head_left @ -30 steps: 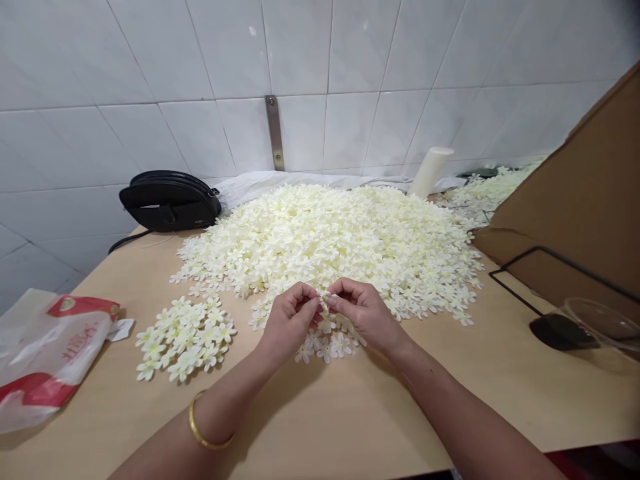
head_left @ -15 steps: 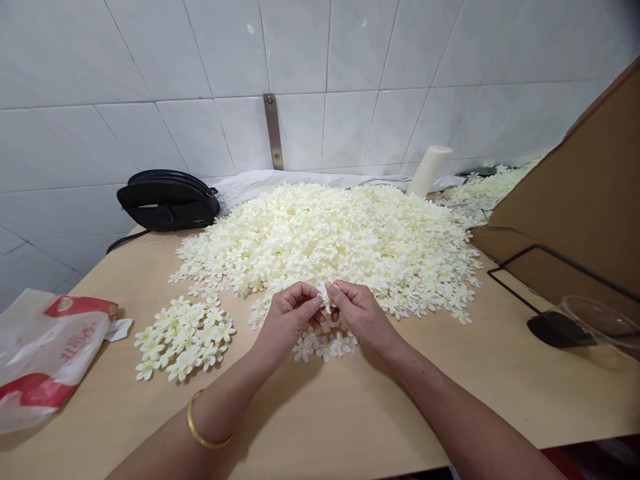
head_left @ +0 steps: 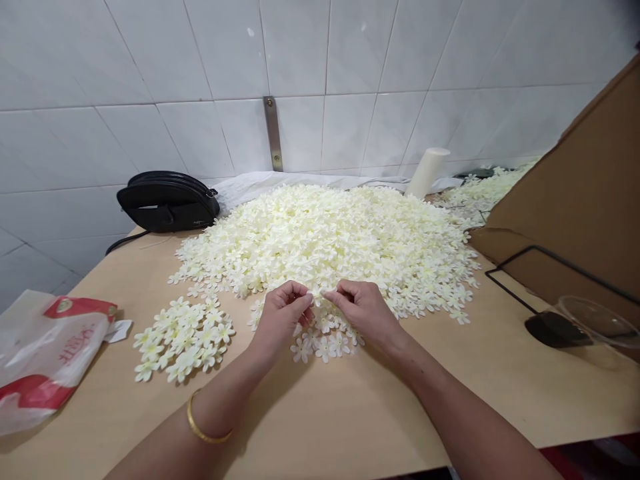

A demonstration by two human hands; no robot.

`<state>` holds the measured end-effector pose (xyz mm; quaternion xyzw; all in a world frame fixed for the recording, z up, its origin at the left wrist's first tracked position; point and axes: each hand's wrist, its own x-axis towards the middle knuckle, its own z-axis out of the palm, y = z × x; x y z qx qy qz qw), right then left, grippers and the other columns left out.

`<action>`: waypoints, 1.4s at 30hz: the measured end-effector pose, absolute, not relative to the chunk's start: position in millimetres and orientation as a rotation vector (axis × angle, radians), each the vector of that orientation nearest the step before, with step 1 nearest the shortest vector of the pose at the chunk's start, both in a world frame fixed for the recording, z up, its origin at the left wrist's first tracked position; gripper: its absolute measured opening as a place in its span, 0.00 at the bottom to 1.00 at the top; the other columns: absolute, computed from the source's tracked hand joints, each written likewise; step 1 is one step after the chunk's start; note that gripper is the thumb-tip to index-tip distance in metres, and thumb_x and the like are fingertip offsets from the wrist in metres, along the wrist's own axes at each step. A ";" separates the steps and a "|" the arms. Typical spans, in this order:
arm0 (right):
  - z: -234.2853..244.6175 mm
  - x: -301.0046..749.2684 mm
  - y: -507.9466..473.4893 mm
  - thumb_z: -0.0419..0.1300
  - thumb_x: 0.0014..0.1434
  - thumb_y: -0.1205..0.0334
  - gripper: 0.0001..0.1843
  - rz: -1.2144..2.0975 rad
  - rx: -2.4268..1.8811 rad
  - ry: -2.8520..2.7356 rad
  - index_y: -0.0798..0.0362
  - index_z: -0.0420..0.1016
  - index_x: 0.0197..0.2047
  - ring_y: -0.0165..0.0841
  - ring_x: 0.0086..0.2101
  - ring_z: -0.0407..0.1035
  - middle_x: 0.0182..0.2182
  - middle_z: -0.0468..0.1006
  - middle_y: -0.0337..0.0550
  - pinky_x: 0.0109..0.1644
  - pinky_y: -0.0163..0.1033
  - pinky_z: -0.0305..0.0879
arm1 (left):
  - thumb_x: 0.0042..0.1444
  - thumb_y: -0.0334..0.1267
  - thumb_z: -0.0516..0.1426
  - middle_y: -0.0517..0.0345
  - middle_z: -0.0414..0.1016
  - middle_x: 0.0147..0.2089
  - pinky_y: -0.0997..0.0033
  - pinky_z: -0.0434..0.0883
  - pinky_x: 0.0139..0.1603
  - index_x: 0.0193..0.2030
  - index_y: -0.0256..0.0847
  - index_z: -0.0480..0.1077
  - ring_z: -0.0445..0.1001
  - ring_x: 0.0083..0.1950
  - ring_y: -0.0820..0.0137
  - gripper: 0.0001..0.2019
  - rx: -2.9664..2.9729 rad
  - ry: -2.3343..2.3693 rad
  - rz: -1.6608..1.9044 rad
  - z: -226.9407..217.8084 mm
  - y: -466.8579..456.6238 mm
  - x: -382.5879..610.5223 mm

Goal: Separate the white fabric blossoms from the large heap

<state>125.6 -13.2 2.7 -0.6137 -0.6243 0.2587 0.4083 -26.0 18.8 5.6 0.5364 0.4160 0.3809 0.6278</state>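
Note:
A big heap of cream fabric flowers point(head_left: 330, 233) covers the back of the wooden table point(head_left: 350, 413). My left hand point(head_left: 281, 318) and my right hand point(head_left: 361, 308) meet at the heap's near edge, both pinched on one cream flower point(head_left: 317, 295) held between their fingertips. Under the hands lies a small scatter of loose flowers point(head_left: 325, 343). A separate small pile of flowers point(head_left: 183, 337) lies to the left of my left hand. A gold bangle point(head_left: 203, 427) is on my left wrist.
A black bag point(head_left: 167, 200) sits at the back left by the tiled wall. A red and white plastic bag point(head_left: 47, 353) lies at the left edge. A white cylinder point(head_left: 427, 172) stands behind the heap. A cardboard sheet point(head_left: 575, 200), black wire frame point(head_left: 550, 267) and clear bowl point(head_left: 600, 320) stand right.
Both hands have stayed together at the heap's edge, shifting slightly and lowering a little while working the flower between the fingertips.

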 end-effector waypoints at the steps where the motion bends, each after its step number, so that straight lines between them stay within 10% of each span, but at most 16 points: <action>1: 1.9 125.7 -13.0 0.52 0.52 0.53 0.21 0.630 -1.556 -1.595 0.54 0.48 0.16 0.23 0.17 0.45 0.14 0.50 0.32 0.21 0.31 0.42 | 0.45 0.34 0.56 0.63 0.65 0.16 0.77 0.61 0.21 0.25 0.37 0.62 0.62 0.19 0.77 0.05 1.220 0.953 0.872 5.0 19.3 -26.2; 21: 5.3 122.7 -17.3 0.48 0.56 0.60 0.09 0.194 -1.664 -1.634 0.53 0.65 0.30 0.26 0.19 0.55 0.17 0.62 0.34 0.24 0.32 0.48 | 0.42 0.31 0.58 0.67 0.62 0.17 0.78 0.60 0.20 0.26 0.38 0.62 0.62 0.19 0.79 0.06 1.150 0.879 0.977 5.7 19.0 -25.4; 33: 14.0 117.7 -21.4 0.52 0.54 0.54 0.13 1.235 -1.174 -1.471 0.54 0.70 0.35 0.26 0.25 0.60 0.26 0.68 0.39 0.28 0.32 0.57 | 0.47 0.37 0.56 0.67 0.60 0.21 0.79 0.59 0.19 0.28 0.39 0.62 0.59 0.18 0.81 0.07 1.283 0.824 0.989 11.2 9.8 -24.6; 42: 11.4 118.7 -20.6 0.56 0.50 0.57 0.10 1.291 -1.179 -1.300 0.55 0.64 0.27 0.25 0.23 0.58 0.22 0.65 0.36 0.26 0.31 0.56 | 0.48 0.37 0.56 0.65 0.64 0.26 0.78 0.63 0.23 0.30 0.38 0.64 0.63 0.22 0.81 0.06 1.091 0.791 0.989 9.3 12.3 -23.9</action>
